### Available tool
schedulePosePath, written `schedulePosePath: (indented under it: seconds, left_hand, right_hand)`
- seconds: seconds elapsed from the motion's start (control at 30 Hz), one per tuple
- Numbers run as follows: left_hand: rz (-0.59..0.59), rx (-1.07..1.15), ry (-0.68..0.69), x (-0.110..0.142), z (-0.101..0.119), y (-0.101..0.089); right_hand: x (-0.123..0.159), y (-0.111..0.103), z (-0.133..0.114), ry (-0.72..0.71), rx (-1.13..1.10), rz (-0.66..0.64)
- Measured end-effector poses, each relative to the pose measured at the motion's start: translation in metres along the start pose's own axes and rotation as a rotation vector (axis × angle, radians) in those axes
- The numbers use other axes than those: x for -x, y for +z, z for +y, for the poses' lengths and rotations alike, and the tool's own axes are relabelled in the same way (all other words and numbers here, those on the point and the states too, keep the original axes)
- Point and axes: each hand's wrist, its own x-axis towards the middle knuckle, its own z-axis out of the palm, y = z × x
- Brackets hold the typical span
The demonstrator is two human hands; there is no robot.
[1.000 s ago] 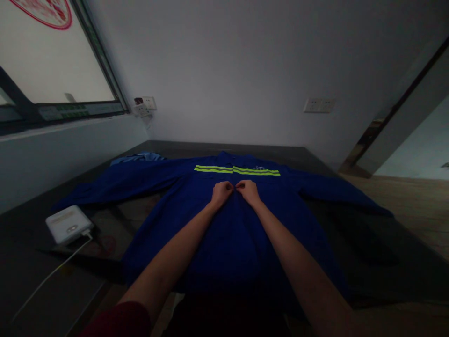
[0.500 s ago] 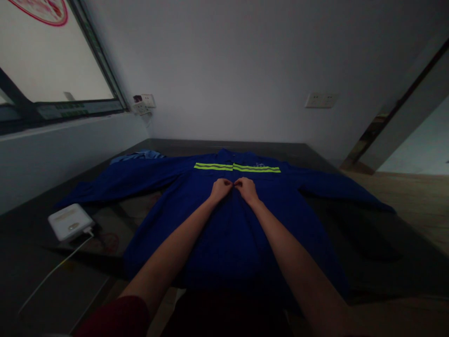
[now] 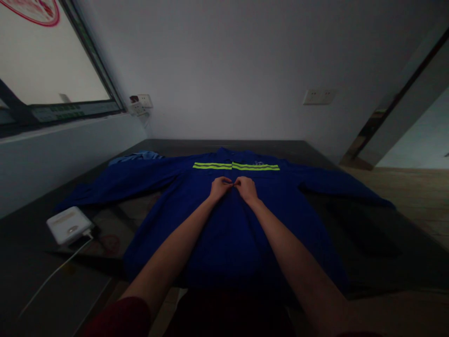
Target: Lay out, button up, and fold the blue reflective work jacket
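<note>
A dark blue work jacket [image 3: 224,229] lies spread front side up, its sleeves stretched out to both sides. A yellow-green reflective band [image 3: 212,166] crosses its chest. My left hand [image 3: 220,188] and my right hand [image 3: 246,188] meet at the front opening just below the band. Each pinches the cloth edge there, fingertips almost touching. Whether a button or another fastener is between the fingers is too small to make out.
The jacket rests on a dark table [image 3: 266,146] against a wall. A white box-like device [image 3: 68,225] with a white cable [image 3: 52,271] stands at the left. Behind the left sleeve lies light blue cloth [image 3: 140,157]. A dark flat object [image 3: 365,229] is at the right.
Both hands keep their pinch at the same spot on the jacket front, with only slight finger movement. The view has shifted a little.
</note>
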Motion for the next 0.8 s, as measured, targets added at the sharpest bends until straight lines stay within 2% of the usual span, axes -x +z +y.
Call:
schedulePosePath:
  seconds: [0.43,0.63,0.8]
  left_hand:
    - [-0.006,-0.141,0.063,0.0040,0.0056,-0.0035]
    - [0.046,-0.262,0.149,0.0056,0.0075,-0.0029]
    - [0.046,-0.325,0.173,0.0057,0.0042,-0.0001]
  right_hand:
    - [0.0020,-0.0068,-0.0023,-0.094,0.054,-0.061]
    - [0.0033,-0.0065,-0.0005,-0.081,0.005,-0.011]
    - [0.0006,-0.0003,0.0045,-0.013,-0.110,0.057]
